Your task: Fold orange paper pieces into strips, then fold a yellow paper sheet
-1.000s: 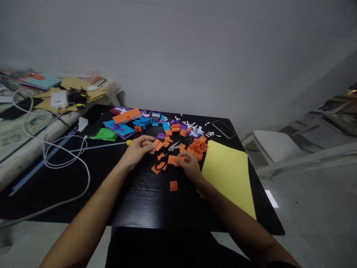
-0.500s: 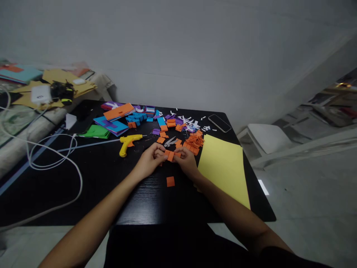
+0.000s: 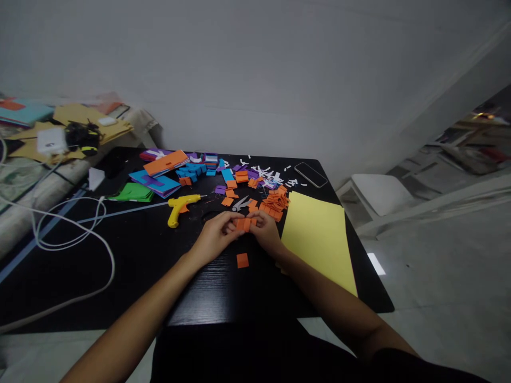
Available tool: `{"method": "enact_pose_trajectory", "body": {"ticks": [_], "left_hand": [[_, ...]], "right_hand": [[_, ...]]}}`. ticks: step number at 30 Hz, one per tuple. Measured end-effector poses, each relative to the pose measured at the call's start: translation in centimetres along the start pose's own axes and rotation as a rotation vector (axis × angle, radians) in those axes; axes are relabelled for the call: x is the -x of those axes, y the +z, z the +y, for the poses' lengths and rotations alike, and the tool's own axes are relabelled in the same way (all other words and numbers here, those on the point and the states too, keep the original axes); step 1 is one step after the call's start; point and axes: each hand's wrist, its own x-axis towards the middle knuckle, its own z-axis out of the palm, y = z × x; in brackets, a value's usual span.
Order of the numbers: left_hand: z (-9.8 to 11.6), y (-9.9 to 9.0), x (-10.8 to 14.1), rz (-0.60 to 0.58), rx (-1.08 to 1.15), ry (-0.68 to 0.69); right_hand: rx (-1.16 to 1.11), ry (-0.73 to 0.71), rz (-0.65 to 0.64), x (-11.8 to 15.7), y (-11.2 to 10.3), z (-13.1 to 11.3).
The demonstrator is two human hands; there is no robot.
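Between my fingertips is a small folded orange paper piece, held just above the black table. My left hand pinches its left side, and my right hand grips the right side. Nearer to me a single orange paper square lies flat. Just beyond my hands are grey scissors, their handles partly hidden. A heap of folded orange paper pieces sits past my right hand. To the left lies a yellow glue gun, its nozzle pointing right.
Yellow paper sheets lie under my right forearm. White scraps, blue and purple pieces and a phone are at the back. Coloured paper packets and a white cable occupy the left. A white stool stands at right.
Both hands have drawn slightly closer together around the orange paper piece, which appears narrower between the fingers. The whole view has shifted a little; the tabletop things stay in place.
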Motion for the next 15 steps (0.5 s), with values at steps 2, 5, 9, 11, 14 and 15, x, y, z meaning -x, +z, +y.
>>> {"method": "enact_pose_trajectory", "body": {"ticks": [2, 5, 9, 11, 14, 15], "left_hand": [[0.2, -0.1, 0.0, -0.012, -0.024, 0.039], [0.3, -0.4, 0.0, -0.024, -0.151, 0.151], [0.3, -0.9, 0.1, -0.053, -0.383, 0.308], [0.3, -1.1, 0.0, -0.048, -0.487, 0.349], [0.4, -1.5, -0.2, -0.031, -0.606, 0.377], [0.4, -1.8, -0.3, -0.030, -0.627, 0.382]], "right_hand": [[-0.007, -0.004, 0.000, -0.1, 0.0, 0.0], [-0.011, -0.002, -0.004, -0.1, -0.1, -0.1], [-0.027, 0.003, -0.016, -0.1, -0.2, -0.1], [-0.028, 0.003, -0.014, -0.1, -0.2, 0.0], [-0.040, 0.014, -0.003, -0.1, -0.1, 0.0], [-0.056, 0.022, -0.003, -0.1, 0.0, 0.0]]}}
